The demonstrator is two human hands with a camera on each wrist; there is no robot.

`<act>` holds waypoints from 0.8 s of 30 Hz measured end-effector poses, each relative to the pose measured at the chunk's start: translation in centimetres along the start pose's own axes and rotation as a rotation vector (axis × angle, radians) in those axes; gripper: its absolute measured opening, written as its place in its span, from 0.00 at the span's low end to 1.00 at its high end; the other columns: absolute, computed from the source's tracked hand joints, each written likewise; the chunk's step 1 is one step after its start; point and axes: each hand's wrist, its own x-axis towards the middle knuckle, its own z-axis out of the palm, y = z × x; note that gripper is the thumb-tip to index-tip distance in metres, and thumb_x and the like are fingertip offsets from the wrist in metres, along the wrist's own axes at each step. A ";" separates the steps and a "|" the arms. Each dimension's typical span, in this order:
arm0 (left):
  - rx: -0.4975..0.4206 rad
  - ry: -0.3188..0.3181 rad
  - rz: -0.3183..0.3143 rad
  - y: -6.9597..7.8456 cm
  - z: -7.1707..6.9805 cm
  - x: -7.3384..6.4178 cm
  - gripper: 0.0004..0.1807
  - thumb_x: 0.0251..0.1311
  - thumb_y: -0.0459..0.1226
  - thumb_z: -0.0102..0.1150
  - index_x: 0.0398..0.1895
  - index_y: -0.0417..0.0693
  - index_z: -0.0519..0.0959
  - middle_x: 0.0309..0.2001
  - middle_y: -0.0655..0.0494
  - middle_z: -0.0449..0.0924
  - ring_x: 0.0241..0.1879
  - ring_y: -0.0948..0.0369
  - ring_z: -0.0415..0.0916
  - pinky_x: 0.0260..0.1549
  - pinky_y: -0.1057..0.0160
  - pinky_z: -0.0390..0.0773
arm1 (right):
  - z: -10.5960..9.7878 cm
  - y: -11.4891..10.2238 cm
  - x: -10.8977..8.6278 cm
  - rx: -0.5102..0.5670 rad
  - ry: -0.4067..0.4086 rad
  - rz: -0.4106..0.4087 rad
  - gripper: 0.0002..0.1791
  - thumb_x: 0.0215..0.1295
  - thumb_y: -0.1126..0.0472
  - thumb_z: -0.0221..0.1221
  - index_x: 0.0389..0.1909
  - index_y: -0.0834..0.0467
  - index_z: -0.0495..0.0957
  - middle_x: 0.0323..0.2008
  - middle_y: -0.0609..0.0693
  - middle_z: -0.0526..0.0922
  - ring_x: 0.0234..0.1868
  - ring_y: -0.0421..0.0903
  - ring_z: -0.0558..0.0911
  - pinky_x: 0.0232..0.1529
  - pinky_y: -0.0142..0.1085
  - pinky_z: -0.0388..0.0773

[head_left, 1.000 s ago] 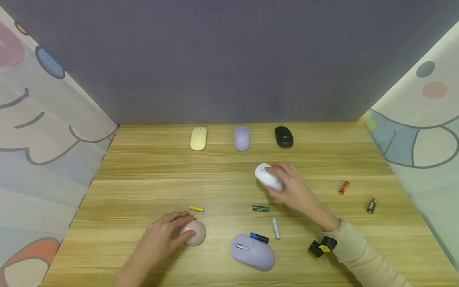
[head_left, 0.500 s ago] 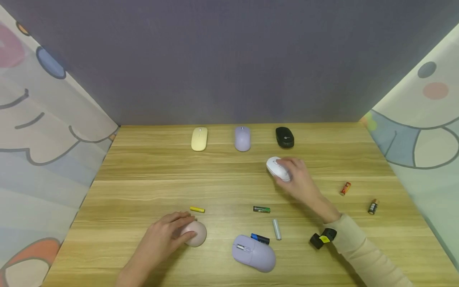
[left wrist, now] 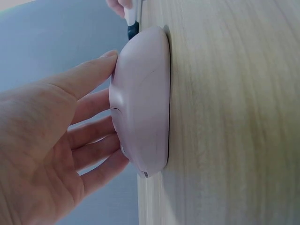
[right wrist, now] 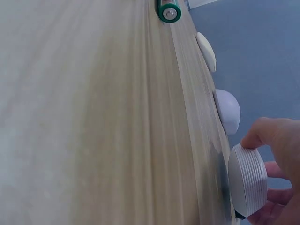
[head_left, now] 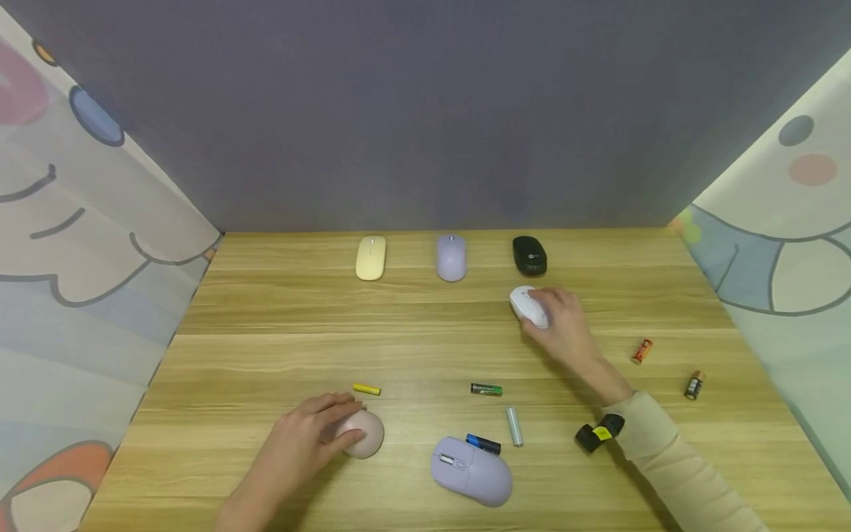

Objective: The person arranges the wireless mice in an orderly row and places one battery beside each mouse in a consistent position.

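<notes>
My left hand (head_left: 302,440) has its thumb and fingers about a pale pink computer mouse (head_left: 364,434), which lies flat on the table. In the left wrist view the thumb tip and fingers touch this pink mouse (left wrist: 140,101) from either side. A white computer mouse (head_left: 529,307) is gripped between the thumb and fingers of my right hand (head_left: 561,329), just in front of the black mouse (head_left: 530,256). Ribbed lines mark the side of that white mouse (right wrist: 248,180) in the right wrist view; whether it touches the table I cannot tell.
A yellow mouse (head_left: 371,258) and a lilac mouse (head_left: 451,258) stand along the back. A larger lilac mouse (head_left: 473,473) lies in front beside a blue-and-black battery (head_left: 483,443). Several other batteries lie about, including a yellow one (head_left: 367,389) and a green-and-black one (head_left: 487,389).
My right hand has carried the white mouse rightward and toward the back, close to the black mouse. The left hand stays at the pink mouse.
</notes>
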 end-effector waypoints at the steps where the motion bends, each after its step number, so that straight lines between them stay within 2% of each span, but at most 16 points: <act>1: 0.002 0.000 0.000 0.0 0.0 0.0 0.20 0.50 0.49 0.79 0.48 0.58 0.90 0.50 0.59 0.88 0.49 0.54 0.87 0.46 0.51 0.88 | 0.0 0.1 0.0 -0.001 -0.006 0.019 0.26 0.57 0.63 0.69 0.56 0.69 0.80 0.55 0.70 0.79 0.53 0.68 0.75 0.47 0.55 0.74; 5: 0.005 -0.004 -0.007 0.1 0.0 0.1 0.20 0.51 0.49 0.78 0.48 0.59 0.90 0.50 0.59 0.88 0.49 0.53 0.87 0.46 0.51 0.88 | -0.2 0.3 0.1 -0.003 -0.015 0.069 0.26 0.59 0.63 0.68 0.57 0.70 0.79 0.57 0.72 0.78 0.53 0.68 0.74 0.48 0.57 0.74; 14: 0.007 0.000 -0.006 0.2 0.0 0.0 0.21 0.48 0.49 0.80 0.46 0.56 0.90 0.49 0.57 0.89 0.49 0.52 0.87 0.46 0.50 0.88 | -0.3 1.2 0.4 -0.007 0.000 0.104 0.27 0.59 0.63 0.69 0.57 0.72 0.78 0.57 0.75 0.76 0.55 0.71 0.73 0.53 0.62 0.74; 24: 0.007 0.004 0.009 0.2 -0.1 0.1 0.21 0.49 0.49 0.80 0.47 0.56 0.90 0.49 0.56 0.89 0.48 0.52 0.87 0.45 0.50 0.88 | -0.5 1.3 0.4 -0.005 -0.009 0.147 0.27 0.61 0.62 0.67 0.59 0.72 0.77 0.57 0.76 0.76 0.56 0.71 0.72 0.52 0.62 0.74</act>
